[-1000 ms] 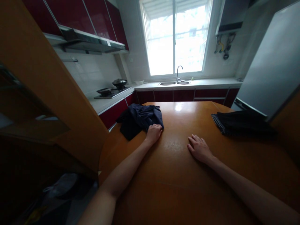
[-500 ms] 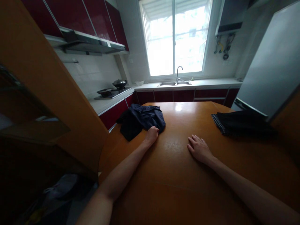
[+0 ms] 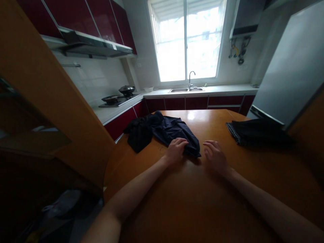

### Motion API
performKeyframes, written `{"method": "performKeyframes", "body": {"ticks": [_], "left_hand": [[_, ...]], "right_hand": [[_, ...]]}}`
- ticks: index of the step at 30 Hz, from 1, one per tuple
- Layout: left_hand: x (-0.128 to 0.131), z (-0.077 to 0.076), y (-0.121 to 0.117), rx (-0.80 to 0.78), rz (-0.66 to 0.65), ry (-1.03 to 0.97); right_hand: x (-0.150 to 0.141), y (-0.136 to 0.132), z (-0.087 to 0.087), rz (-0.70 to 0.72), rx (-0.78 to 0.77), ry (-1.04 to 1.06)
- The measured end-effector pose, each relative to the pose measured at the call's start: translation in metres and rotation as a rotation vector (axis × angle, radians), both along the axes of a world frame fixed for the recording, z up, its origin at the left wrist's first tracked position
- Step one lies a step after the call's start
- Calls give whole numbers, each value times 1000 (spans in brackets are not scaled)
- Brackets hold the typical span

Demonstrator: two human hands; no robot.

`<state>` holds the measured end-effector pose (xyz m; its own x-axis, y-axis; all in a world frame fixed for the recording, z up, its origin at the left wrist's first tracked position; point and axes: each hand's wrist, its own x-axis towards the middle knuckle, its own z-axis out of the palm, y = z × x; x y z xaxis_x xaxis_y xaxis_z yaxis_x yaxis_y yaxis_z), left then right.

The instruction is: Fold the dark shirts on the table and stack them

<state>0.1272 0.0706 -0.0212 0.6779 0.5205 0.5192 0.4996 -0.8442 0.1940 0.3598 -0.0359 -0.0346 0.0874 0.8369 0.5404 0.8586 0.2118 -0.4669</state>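
A dark navy garment (image 3: 174,127) lies stretched across the wooden table, its near corner pulled to the middle. My left hand (image 3: 176,150) is closed on the garment's near edge, with the thumb hidden from view. Just right of that corner, my right hand (image 3: 215,155) is open, its fingers slightly curved and apart from the cloth; it is a little blurred. Crumpled black cloth (image 3: 138,136) sits at the left, against the navy garment, and I cannot tell whether the two are separate pieces.
A folded dark cloth stack (image 3: 258,132) rests on the right of the wooden table (image 3: 162,209). Beyond the table are a counter with a sink (image 3: 179,90), a stove with pans (image 3: 126,89), and a tall fridge (image 3: 286,71). A wooden cabinet side (image 3: 63,98) stands at the left.
My left hand has drawn the navy garment to the right and toward me, spreading it out. My right hand has lifted slightly and its fingers have curved.
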Motion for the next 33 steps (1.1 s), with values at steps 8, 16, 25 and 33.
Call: {"method": "performKeyframes", "body": {"ticks": [8, 16, 25, 33], "left_hand": [[-64, -8, 73, -119, 550, 50], [-62, -18, 82, -125, 463, 91], [-29, -23, 44, -130, -59, 129], [-30, -16, 72, -69, 300, -47]], "right_hand": [[-30, -18, 8, 414, -130, -315], [-24, -13, 8, 225, -259, -414], [43, 25, -14, -204, -438, -353], [6, 7, -10, -186, -201, -356]]}}
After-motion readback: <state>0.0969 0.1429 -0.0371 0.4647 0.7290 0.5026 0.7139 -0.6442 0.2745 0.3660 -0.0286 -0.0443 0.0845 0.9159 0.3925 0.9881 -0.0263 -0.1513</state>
